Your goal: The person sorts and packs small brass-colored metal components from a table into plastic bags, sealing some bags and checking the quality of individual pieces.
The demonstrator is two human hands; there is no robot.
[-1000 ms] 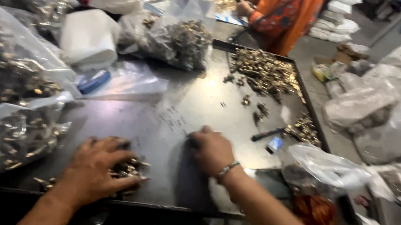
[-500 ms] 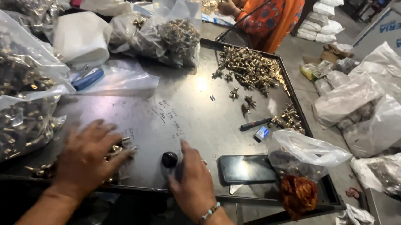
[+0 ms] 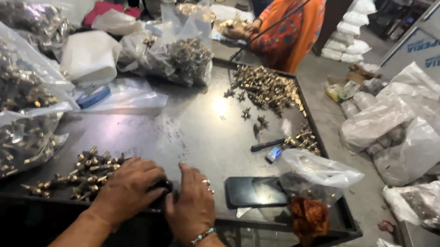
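Grey metal worktable (image 3: 193, 132) carries, at its left edge, large clear plastic bags of brass fittings (image 3: 8, 124). A loose heap of small brass fittings (image 3: 79, 173) lies at the near edge. Left hand (image 3: 127, 189) rests palm-down just right of that heap, fingers curled over a small black object (image 3: 164, 185). Right hand (image 3: 191, 206) lies flat beside it, fingers together, touching the same object. A black phone (image 3: 256, 191) lies just right.

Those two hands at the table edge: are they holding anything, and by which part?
The left hand and right hand cover a small black object beside brass fittings; the grip itself cannot be told.
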